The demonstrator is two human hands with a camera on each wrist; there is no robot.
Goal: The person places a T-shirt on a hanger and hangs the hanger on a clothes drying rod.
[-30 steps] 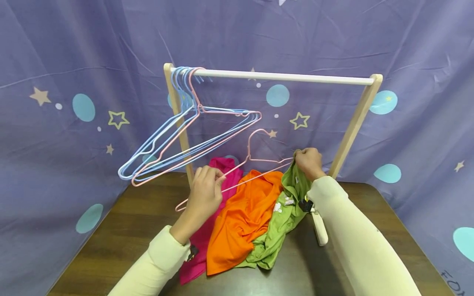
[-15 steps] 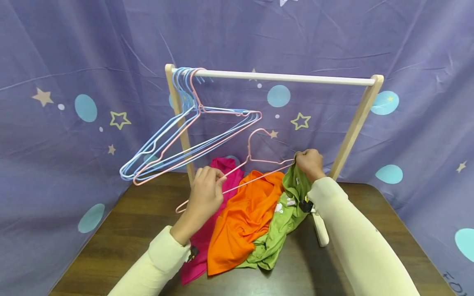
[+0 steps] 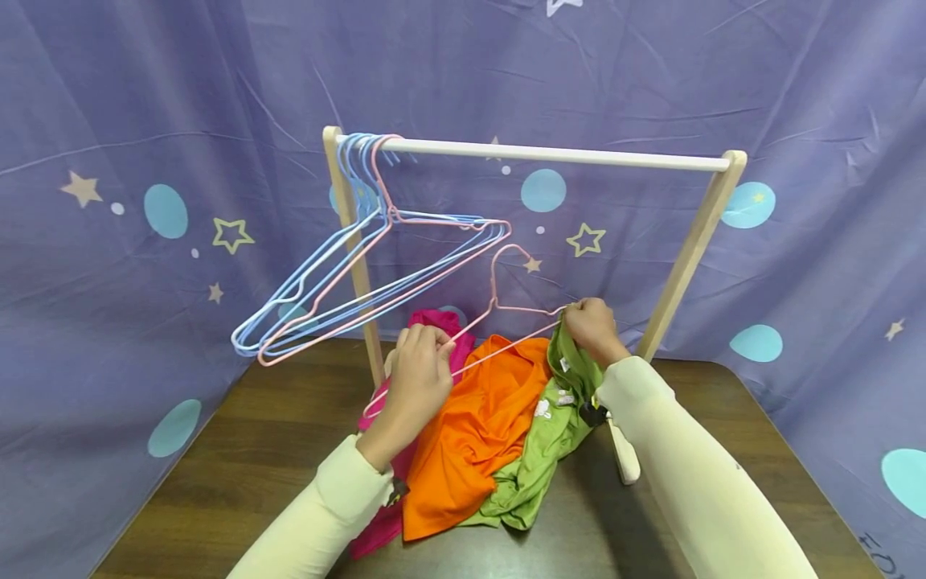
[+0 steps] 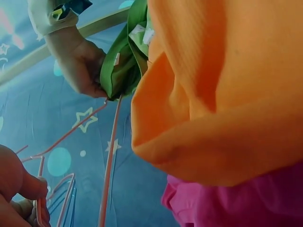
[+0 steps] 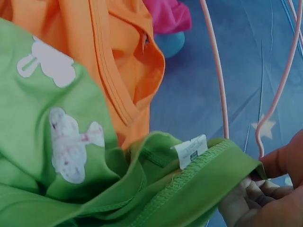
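Note:
A pink wire hanger (image 3: 494,305) slants above the clothes, its hook upward. My left hand (image 3: 419,378) pinches its left arm. At the other end, my right hand (image 3: 592,328) grips the collar edge of a green shirt (image 3: 557,438) with white animal prints. The hanger's right end meets that collar, and in the right wrist view both its wires run to the neckband (image 5: 227,165), which bears a white label (image 5: 191,150). The tip itself is hidden by cloth and fingers. An orange garment (image 3: 470,450) lies between the hands, over a magenta one (image 3: 379,531).
A rack with a white rail (image 3: 550,153) and wooden posts stands on the brown table (image 3: 210,450). Several blue hangers and one pink hanger (image 3: 318,301) hang at the rail's left end. A patterned purple curtain (image 3: 108,281) is behind.
My left hand has shifted slightly right and the hanger with it, its hook now a little higher. My right hand has come slightly left and down with the green collar.

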